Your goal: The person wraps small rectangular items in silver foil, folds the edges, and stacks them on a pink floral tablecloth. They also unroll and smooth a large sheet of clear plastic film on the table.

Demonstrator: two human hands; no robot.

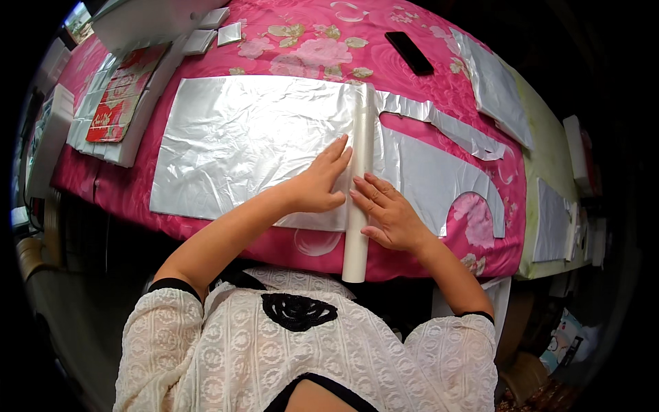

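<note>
A silvery plastic bag (247,144) with cut-out handle strips (473,134) lies flat and wrinkled on the table. Across it, running away from me, rests a long off-white tube (357,250), its near end sticking out past the bag toward the table's front edge. My left hand (322,177) is spread on the bag just left of the tube, its fingertips close to or touching it. On the tube's right side, my right hand (386,209) lies with fingers stretched out and fingertips on the tube. Neither hand is wrapped round anything.
A pink flowered cloth (316,51) covers the table. At the back lies a black phone (410,53). Silvery bag stacks (494,89) sit at the right, and small folded packets (230,33) at the back left. A red printed piece (123,103) tops a pile at far left.
</note>
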